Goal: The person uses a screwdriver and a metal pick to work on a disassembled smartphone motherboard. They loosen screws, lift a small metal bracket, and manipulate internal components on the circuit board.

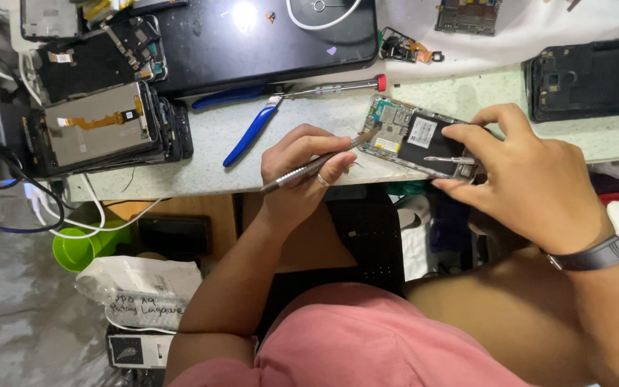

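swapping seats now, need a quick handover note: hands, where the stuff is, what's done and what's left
Left hand: holds a metal tool, tip at the opened phone.
Right hand: steadies the phone at the table edge and holds tweezers on it.
Nearby: screwdriver, blue pliers, stack of screens.
Done: phone's back is off, board and battery exposed.
Left: phone is open, not reassembled.

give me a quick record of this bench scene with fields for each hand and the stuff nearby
left hand: grips thin metal screwdriver, tip on opened phone
right hand: steadies opened phone with exposed board, fine metal tweezers at fingertips
nearby: blue-handled pliers; red-capped metal screwdriver; stack of phone screens
surface: pale green worktop
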